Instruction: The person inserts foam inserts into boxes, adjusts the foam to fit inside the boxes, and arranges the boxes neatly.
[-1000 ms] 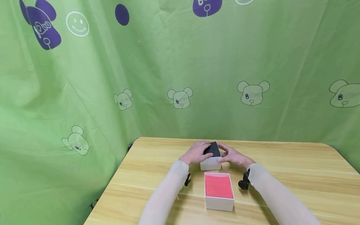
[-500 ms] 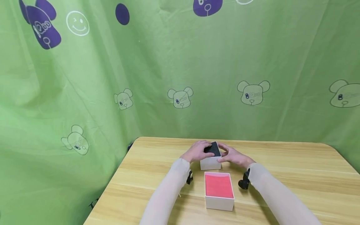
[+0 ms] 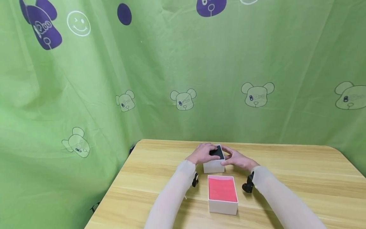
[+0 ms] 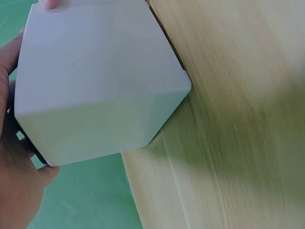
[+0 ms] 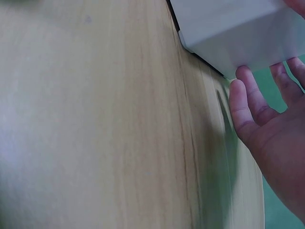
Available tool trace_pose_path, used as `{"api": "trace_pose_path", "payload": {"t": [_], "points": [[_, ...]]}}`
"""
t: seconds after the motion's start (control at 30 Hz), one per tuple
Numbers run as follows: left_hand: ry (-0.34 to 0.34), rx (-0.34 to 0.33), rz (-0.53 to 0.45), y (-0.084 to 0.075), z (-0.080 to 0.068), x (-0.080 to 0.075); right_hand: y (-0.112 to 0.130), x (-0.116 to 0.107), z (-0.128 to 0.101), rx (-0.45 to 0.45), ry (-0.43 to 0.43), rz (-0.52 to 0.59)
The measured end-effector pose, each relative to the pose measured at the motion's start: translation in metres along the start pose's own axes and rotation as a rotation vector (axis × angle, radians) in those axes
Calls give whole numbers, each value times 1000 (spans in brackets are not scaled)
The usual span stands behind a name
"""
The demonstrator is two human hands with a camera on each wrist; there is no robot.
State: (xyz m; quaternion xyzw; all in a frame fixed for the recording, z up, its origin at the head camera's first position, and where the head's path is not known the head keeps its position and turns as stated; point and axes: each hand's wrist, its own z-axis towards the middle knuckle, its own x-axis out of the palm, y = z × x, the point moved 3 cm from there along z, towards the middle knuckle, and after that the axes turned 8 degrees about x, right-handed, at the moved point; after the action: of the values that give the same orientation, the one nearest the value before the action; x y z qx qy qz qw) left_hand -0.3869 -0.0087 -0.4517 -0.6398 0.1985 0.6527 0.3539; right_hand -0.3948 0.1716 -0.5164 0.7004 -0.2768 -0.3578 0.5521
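A small white box [image 3: 213, 166] stands mid-table, with a black slab [image 3: 218, 154] lying flat in its top, inside a thin white rim. My left hand [image 3: 202, 153] grips the box from the left, its fingers curved over the slab. My right hand [image 3: 238, 160] holds the box's right side, thumb at the near corner. The left wrist view shows the white box [image 4: 100, 81] close up, with my left hand's palm [image 4: 14, 191] against it. In the right wrist view, my right hand's fingers [image 5: 245, 102] touch the lower edge of the white box [image 5: 233, 28].
A second white box with a red lining [image 3: 222, 190] lies open just in front of the hands. The wooden table [image 3: 300, 178] has a rounded right corner. A green printed curtain [image 3: 183, 70] hangs close behind and to the left.
The black slab, tilted up earlier, now lies lower and level inside the white rim. My left hand's fingers have slid further over it. The right hand has hardly moved.
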Motion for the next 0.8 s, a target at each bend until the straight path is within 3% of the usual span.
{"api": "trace_pose_path", "payload": {"t": [0.37, 0.53, 0.8], "points": [[-7, 1, -12, 1, -1, 2, -1, 0, 0, 12, 8, -7], [-44, 15, -31, 8, -6, 2, -2, 0, 0, 17, -1, -9], [-52, -32, -64, 18, -14, 0, -1, 0, -1, 20, -12, -8]]}}
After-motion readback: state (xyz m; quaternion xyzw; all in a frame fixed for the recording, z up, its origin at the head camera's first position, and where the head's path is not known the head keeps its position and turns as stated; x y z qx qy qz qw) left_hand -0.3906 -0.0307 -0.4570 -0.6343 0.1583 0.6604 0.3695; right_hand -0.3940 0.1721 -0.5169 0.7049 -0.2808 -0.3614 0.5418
